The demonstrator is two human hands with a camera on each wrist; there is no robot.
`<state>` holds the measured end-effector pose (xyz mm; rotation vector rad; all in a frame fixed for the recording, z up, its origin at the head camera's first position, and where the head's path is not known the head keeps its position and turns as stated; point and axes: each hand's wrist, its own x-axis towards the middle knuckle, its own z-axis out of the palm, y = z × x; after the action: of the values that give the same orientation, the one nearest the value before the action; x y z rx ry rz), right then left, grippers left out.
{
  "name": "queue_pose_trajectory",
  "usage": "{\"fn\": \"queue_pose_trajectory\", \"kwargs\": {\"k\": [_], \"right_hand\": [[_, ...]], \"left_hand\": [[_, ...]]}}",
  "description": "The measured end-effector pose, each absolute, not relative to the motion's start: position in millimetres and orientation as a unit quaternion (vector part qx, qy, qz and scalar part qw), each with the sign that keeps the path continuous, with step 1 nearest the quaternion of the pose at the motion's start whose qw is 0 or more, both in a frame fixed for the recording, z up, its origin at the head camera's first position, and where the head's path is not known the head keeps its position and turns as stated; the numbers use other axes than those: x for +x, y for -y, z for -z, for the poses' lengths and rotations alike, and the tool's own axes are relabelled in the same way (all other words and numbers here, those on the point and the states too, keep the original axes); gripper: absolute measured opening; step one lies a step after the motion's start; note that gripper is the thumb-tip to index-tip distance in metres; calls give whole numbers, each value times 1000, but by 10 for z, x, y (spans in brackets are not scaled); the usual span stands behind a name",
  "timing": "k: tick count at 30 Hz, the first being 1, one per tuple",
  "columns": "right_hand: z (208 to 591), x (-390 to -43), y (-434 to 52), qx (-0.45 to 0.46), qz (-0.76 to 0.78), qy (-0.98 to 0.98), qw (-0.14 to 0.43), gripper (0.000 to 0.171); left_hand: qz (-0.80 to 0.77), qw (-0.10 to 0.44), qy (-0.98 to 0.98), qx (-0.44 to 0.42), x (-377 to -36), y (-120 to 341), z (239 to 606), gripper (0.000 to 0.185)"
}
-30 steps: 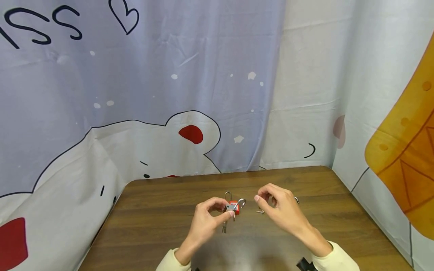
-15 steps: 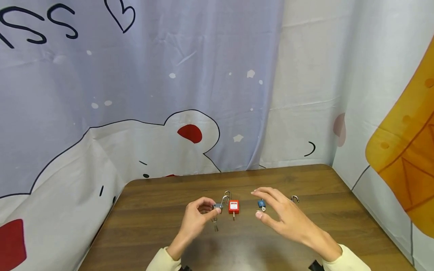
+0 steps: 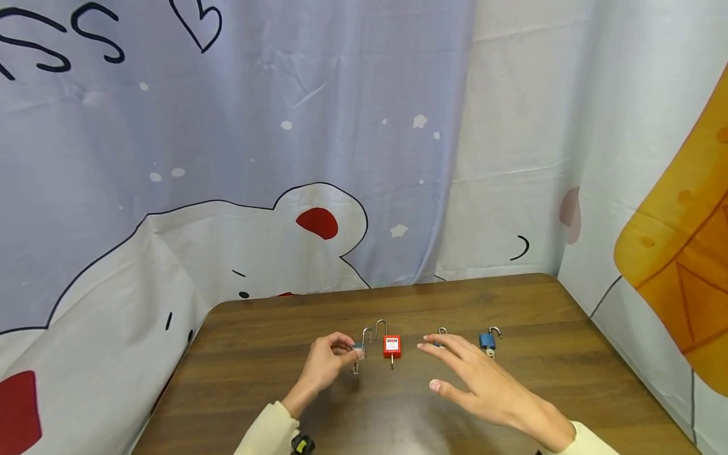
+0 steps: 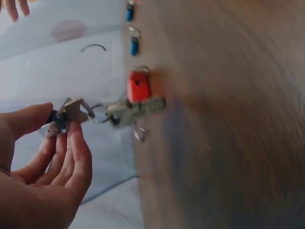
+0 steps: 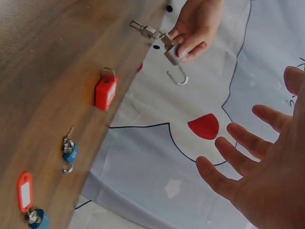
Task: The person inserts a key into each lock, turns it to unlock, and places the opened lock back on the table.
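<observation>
A small grey metal padlock with its shackle swung open is pinched between the thumb and fingers of my left hand. A bunch of keys hangs from it, blurred in the left wrist view. Just right of that hand, a red padlock with a white label lies on the table, its shackle raised and a key in its base. My right hand hovers with fingers spread and holds nothing. It partly hides one blue padlock; another blue padlock with an open shackle lies farther right.
A red key tag lies next to the farther blue padlock. The brown wooden table ends at a printed curtain behind and at the sides.
My left hand has moved left with the grey padlock, away from the red one. My right hand's fingers have opened out from a curl, and it has shifted slightly, uncovering the rightmost blue padlock.
</observation>
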<state>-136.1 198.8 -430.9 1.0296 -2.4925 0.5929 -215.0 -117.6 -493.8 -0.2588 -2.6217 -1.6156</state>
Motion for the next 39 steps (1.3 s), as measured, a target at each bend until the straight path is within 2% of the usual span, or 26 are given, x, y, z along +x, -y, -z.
{"fn": "queue_pose_trajectory", "kwargs": {"k": [8, 21, 39], "right_hand": [[4422, -1313, -2000, 374, -207, 887, 174, 54], [4483, -1298, -2010, 369, -215, 889, 163, 50], [4509, -1310, -1986, 358, -231, 890, 162, 43]], "left_hand": [[494, -4, 867, -73, -2357, 1254, 5196, 24], [473, -12, 880, -42, -2576, 1320, 5386, 25], [383, 41, 922, -36, -2688, 1321, 5465, 18]]}}
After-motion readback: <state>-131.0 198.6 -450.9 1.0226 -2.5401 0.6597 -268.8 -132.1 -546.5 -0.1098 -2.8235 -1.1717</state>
